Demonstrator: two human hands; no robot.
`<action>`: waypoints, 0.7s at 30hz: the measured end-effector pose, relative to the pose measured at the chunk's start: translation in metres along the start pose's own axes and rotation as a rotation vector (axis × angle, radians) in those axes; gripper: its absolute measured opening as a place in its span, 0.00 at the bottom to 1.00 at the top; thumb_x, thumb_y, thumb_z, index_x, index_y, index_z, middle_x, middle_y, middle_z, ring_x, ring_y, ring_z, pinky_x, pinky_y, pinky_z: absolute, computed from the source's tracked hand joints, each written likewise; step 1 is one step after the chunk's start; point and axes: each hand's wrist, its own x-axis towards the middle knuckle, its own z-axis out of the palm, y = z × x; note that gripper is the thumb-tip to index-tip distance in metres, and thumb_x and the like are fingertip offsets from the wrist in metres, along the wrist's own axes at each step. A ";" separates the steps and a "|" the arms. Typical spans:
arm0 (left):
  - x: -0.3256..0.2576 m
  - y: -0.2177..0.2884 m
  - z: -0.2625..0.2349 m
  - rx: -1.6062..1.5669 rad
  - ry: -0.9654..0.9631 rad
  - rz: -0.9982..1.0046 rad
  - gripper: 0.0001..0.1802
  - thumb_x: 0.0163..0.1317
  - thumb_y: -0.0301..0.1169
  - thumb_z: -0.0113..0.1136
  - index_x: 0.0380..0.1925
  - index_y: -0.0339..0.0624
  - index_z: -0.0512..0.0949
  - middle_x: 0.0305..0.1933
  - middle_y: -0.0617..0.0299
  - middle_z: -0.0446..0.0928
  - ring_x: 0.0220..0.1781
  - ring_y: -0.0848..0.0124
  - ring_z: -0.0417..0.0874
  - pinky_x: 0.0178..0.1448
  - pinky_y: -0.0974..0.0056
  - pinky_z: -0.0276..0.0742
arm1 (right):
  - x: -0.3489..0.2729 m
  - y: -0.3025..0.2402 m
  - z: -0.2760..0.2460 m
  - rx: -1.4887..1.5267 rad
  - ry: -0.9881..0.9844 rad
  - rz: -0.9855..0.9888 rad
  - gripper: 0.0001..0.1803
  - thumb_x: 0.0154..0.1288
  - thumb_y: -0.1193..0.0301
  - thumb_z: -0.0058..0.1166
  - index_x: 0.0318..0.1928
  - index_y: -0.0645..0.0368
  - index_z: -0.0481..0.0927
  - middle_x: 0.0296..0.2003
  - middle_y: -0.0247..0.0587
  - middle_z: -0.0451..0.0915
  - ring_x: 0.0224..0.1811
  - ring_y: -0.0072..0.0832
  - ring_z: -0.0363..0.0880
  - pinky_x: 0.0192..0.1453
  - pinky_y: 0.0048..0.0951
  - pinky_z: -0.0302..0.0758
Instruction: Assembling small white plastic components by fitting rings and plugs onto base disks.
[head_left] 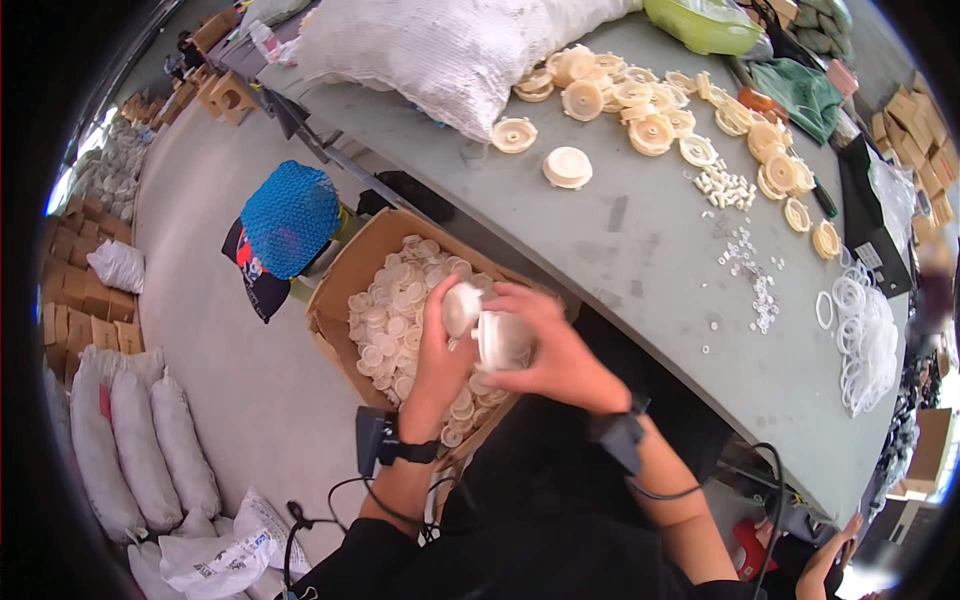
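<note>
My left hand (437,352) is closed around a round white plastic cap (462,309). Right beside it, my right hand (562,345) grips another round white plastic part (503,341) with fingers over the top and thumb below. The two pieces are close together; whether they touch I cannot tell, as motion blurs them. Both hands are above an open cardboard box (333,290) holding many flat, round, whitish plastic caps (392,318). On the table edge side, a single white round plastic part (567,168) sits apart from the others.
The grey table (600,235) carries cream plastic parts (652,133), small white pegs (724,187), tiny clear rings (752,280) and white sealing rings (867,335). A large woven sack (420,55) lies at its far end. A blue-covered stool (290,220) stands left of the box.
</note>
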 end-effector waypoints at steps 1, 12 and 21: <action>-0.006 -0.006 -0.013 0.044 0.014 -0.168 0.37 0.58 0.25 0.53 0.68 0.39 0.51 0.66 0.49 0.61 0.64 0.64 0.67 0.65 0.61 0.64 | 0.004 0.017 0.020 0.008 -0.013 -0.002 0.44 0.40 0.60 0.74 0.60 0.55 0.69 0.64 0.54 0.61 0.68 0.47 0.56 0.69 0.41 0.56; 0.066 0.019 -0.010 0.342 0.031 0.173 0.27 0.58 0.27 0.56 0.59 0.38 0.66 0.58 0.49 0.71 0.63 0.59 0.69 0.68 0.58 0.60 | 0.057 0.012 -0.039 -0.410 0.470 0.051 0.30 0.51 0.68 0.63 0.57 0.58 0.71 0.54 0.51 0.73 0.58 0.48 0.69 0.62 0.43 0.65; 0.196 0.006 0.072 1.141 0.140 0.355 0.20 0.52 0.34 0.62 0.47 0.47 0.75 0.60 0.52 0.66 0.56 0.52 0.72 0.59 0.48 0.65 | 0.103 0.063 -0.095 -0.791 0.349 0.022 0.29 0.53 0.68 0.62 0.56 0.58 0.70 0.54 0.51 0.72 0.58 0.47 0.67 0.60 0.41 0.66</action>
